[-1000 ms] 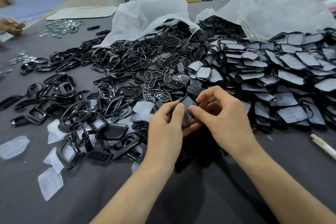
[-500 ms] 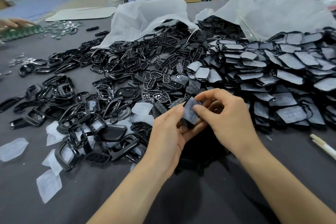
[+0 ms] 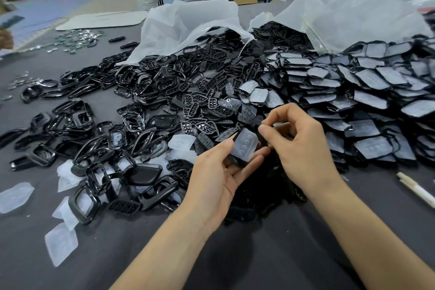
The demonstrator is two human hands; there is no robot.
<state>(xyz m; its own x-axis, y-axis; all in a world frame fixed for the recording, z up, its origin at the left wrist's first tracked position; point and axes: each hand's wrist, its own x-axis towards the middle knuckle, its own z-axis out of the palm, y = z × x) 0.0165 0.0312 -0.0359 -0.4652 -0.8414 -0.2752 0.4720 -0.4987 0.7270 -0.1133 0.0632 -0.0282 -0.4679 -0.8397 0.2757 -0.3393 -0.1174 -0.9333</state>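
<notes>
My left hand (image 3: 217, 175) holds a small black key-fob shell with a translucent button pad (image 3: 243, 146) set in its face, tilted up toward me. My right hand (image 3: 299, 146) hovers just right of it, thumb and forefinger pinched together at the shell's upper right corner; what they pinch is too small to tell. Behind my hands lie a heap of loose black frames and button grids (image 3: 164, 106) and a big stack of finished shells with pads (image 3: 367, 92).
Loose translucent pads (image 3: 61, 243) lie at the front left of the grey table (image 3: 270, 256). Two white plastic bags (image 3: 186, 23) spill parts at the back. A white pen (image 3: 416, 189) lies at the right edge. Another person's hand (image 3: 5, 39) shows far left.
My left hand has turned the shell so its padded face points up. My right hand has lifted off the shell and moved slightly right. The other person's hand has drawn back.
</notes>
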